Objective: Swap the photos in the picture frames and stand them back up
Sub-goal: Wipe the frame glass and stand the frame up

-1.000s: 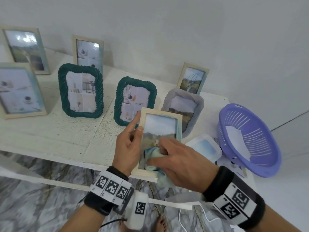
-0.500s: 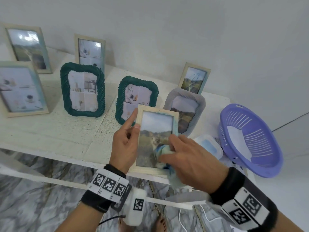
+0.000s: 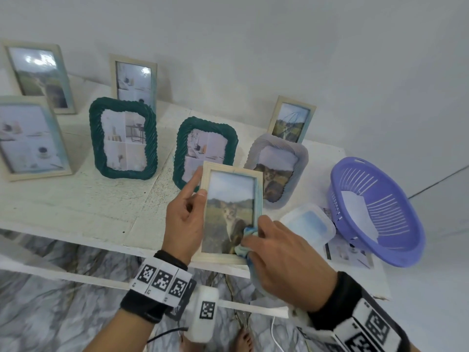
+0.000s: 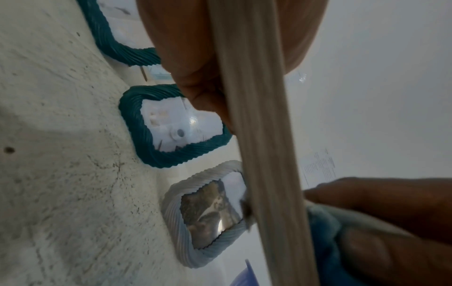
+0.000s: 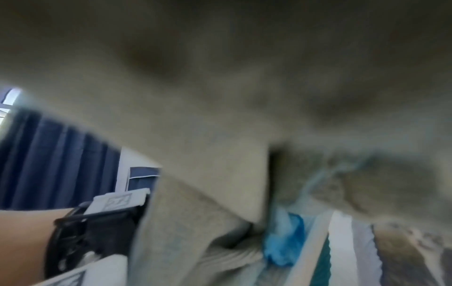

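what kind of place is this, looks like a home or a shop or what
Probably a room in a home, not a shop, though that is a guess. A worn white-painted table stands against a bare wall, crowded with standing picture frames, a purple plastic basket sits at one end, and the floor is marble-patterned.

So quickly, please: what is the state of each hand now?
Left hand: grips the wooden frame by its left edge.
Right hand: holds a blue cloth against the frame's glass.

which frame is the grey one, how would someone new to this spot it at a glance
On the white table, look just left of the purple basket. The grey frame stands there behind the wooden frame that the hands hold. Alone among its neighbours it has a pale ribbed border, not green or wood.
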A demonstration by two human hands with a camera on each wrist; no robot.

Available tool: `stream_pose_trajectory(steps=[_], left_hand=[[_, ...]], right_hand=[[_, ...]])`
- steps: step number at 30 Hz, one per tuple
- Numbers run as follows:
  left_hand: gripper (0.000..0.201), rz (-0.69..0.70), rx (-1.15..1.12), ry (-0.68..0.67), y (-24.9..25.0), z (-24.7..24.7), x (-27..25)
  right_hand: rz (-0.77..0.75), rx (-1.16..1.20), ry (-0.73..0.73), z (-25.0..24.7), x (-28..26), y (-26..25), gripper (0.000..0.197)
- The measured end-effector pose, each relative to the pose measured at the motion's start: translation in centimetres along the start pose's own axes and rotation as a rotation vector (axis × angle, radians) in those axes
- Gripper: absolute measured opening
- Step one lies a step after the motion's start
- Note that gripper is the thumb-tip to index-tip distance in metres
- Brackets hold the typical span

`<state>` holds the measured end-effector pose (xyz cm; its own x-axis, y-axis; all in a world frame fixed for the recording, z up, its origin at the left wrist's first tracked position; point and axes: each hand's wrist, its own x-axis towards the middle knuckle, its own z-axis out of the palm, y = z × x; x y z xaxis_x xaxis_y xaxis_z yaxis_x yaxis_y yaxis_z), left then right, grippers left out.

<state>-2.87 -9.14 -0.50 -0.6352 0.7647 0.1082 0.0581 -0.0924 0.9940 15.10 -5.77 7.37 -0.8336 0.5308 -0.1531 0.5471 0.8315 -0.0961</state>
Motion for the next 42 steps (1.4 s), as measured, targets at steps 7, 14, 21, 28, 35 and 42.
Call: stream_pose_trajectory(steps=[7, 14, 21, 28, 35, 42], left_hand=[[0.043, 0.000, -0.052, -0.024, -0.7, -1.1, 0.9], [0.043, 0.016, -0.014, -0.049, -1.6, -1.4, 0.9], [0.042, 0.011, 0.009, -0.067, -1.7, -1.3, 0.6], [0.040, -0.024, -0.021, -0.112, -2.6, -1.0, 0.8], [0.042, -0.003, 0.004, -0.093, -2.2, -0.6, 1.0], [0.043, -0.053, -0.057, -0.114, -2.3, -0.2, 1.0]], right_hand=[[0.205, 0.521, 0.443, -0.9, -1.3, 5.0, 0.025], [0.673, 0.362, 0.605, 1.6, -1.1, 11.0, 0.023], [0.913, 0.246, 0.367, 6.3, 1.2, 14.2, 0.023], [0.901, 0.243, 0.095, 9.5, 3.2, 14.5, 0.036], [0.849, 0.256, 0.079, 9.7, 4.8, 15.8, 0.062], [0.789, 0.319, 0.122, 8.5, 5.1, 16.2, 0.058]])
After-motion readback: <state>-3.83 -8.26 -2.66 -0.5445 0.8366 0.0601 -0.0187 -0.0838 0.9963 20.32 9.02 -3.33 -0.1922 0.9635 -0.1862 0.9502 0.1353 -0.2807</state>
